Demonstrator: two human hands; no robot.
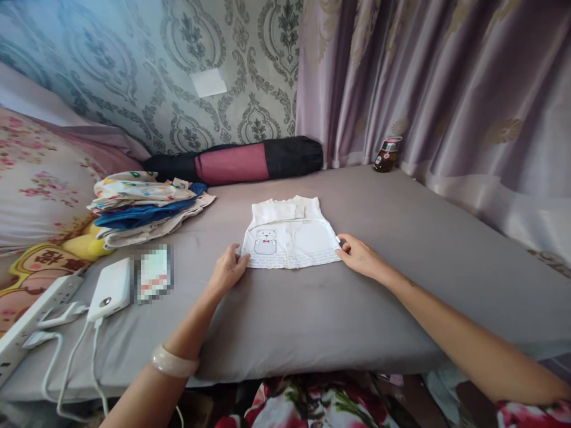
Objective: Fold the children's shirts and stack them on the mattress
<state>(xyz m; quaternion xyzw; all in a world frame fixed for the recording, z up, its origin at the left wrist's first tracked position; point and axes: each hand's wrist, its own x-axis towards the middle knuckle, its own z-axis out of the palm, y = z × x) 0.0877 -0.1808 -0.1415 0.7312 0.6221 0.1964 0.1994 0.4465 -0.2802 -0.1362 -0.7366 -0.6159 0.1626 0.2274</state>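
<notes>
A small white baby shirt (294,238) lies flat on the grey bed sheet (312,321), its hem towards me. One sleeve is folded across its upper part, and a bear drawing shows on the front at left. My left hand (229,270) pinches the lower left corner of the hem between thumb and fingers. At the lower right corner, my right hand (357,254) grips the hem the same way. A pale bangle (173,361) circles my left wrist.
Folded clothes (147,208) are stacked at the left near a floral pillow (49,172). Closer stand a white power bank (110,288) with cables and a power strip (40,318). A black and pink roll bag (236,160) lies along the wall; a bottle (387,156) stands by the curtain.
</notes>
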